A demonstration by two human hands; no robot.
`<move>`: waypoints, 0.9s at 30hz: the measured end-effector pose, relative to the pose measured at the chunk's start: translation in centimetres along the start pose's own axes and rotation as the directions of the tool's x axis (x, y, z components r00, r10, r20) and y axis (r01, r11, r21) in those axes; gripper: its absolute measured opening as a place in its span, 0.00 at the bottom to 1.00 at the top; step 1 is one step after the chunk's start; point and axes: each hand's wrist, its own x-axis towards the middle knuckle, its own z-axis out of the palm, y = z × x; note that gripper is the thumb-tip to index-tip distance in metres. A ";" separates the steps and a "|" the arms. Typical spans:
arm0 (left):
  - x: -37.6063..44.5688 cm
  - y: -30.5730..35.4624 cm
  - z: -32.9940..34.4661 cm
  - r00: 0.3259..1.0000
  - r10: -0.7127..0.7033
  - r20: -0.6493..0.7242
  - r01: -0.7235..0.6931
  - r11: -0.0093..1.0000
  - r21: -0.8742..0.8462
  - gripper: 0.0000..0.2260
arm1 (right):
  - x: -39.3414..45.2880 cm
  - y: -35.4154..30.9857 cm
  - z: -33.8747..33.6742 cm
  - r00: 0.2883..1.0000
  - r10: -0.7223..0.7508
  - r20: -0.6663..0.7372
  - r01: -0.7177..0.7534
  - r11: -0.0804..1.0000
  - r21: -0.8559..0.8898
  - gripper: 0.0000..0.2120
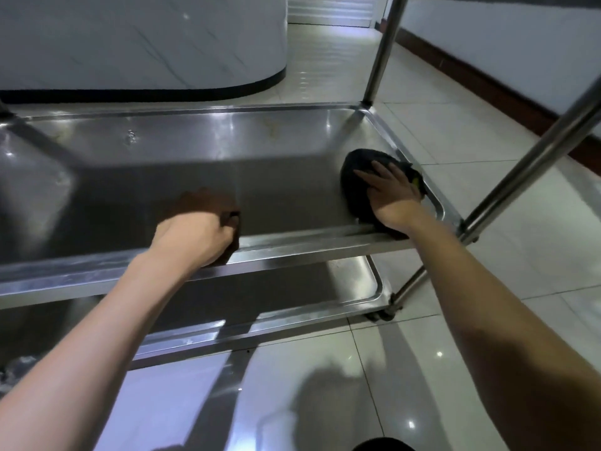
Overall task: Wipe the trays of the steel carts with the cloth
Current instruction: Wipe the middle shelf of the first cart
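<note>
A steel cart's middle tray [195, 151] fills the view, shiny and shallow with a raised rim. A dark cloth [356, 177] lies bunched in the tray's right near corner. My right hand [390, 193] presses flat on the cloth, fingers spread and straight. My left hand [195, 236] grips the tray's near rim, fingers curled over the edge into the tray. Below, the cart's lower tray [351, 281] shows under the middle one.
Steel cart posts rise at the far right corner [380, 60] and slant across the near right [527, 164]. A caster [383, 314] sits under the lower tray. Glossy tiled floor [487, 271] surrounds the cart. A white curved counter base [146, 43] stands behind.
</note>
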 end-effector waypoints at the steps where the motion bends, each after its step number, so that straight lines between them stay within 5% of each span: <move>1: 0.0 -0.2 0.1 0.999 -0.016 0.030 0.016 1.000 0.017 0.15 | 0.1 1.9 -0.4 0.998 0.059 -0.013 -0.059 0.998 0.004 0.27; 4: 0.0 -0.6 0.0 0.994 -0.020 0.110 0.020 1.000 0.002 0.18 | 0.2 4.8 -1.1 0.988 0.149 -0.026 -0.149 0.989 0.006 0.24; 8: 0.2 -0.8 -0.5 0.997 0.081 -0.003 -0.081 0.997 -0.016 0.12 | 0.0 3.9 -1.1 0.987 0.155 -0.033 -0.155 0.988 0.020 0.24; 12: 0.3 -1.3 -0.4 0.998 0.048 0.032 -0.049 0.999 0.007 0.15 | -0.1 2.0 -1.1 0.986 0.167 -0.011 -0.166 0.986 0.025 0.24; 19: -0.1 -2.7 -0.8 0.995 0.090 0.038 -0.085 0.991 -0.104 0.13 | 1.6 -9.0 1.4 0.993 -0.093 0.078 0.094 0.996 -0.010 0.25; 27: -1.6 -6.9 -0.2 1.000 -0.013 -0.005 0.013 0.996 -0.091 0.17 | 2.5 -23.1 4.7 0.893 -0.428 0.141 0.438 0.898 -0.041 0.25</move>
